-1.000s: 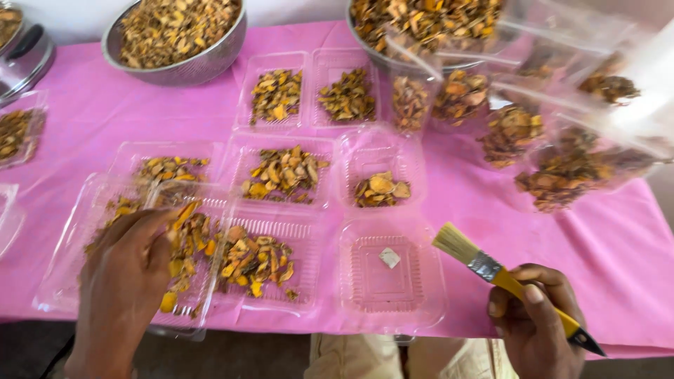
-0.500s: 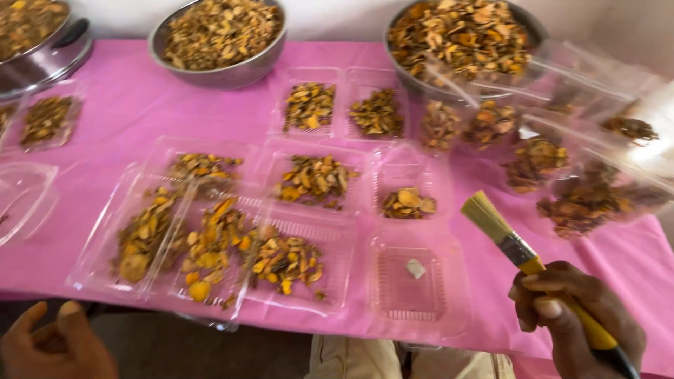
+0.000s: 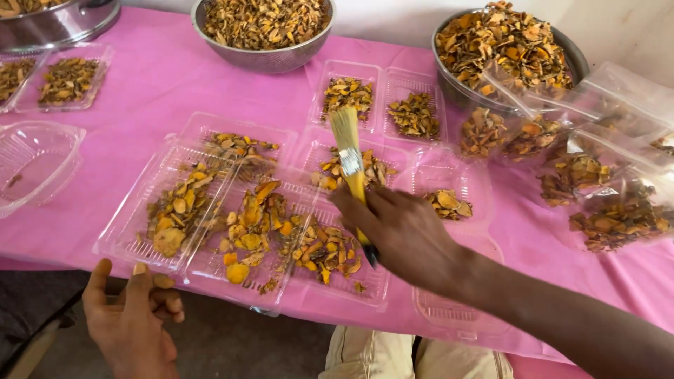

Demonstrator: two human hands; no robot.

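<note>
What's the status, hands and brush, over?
Right hand grips brush over trays. Left hand empty, below table edge. Nothing blocking.

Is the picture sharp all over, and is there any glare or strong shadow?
Head view: soft, even daylight, with only faint shadows under the trays. The clear lids at the right give pale glare that veils the chips beneath. The brush and right hand look slightly smeared, the left hand at the lower edge is a little soft, and the bowls are fairly crisp.
</note>
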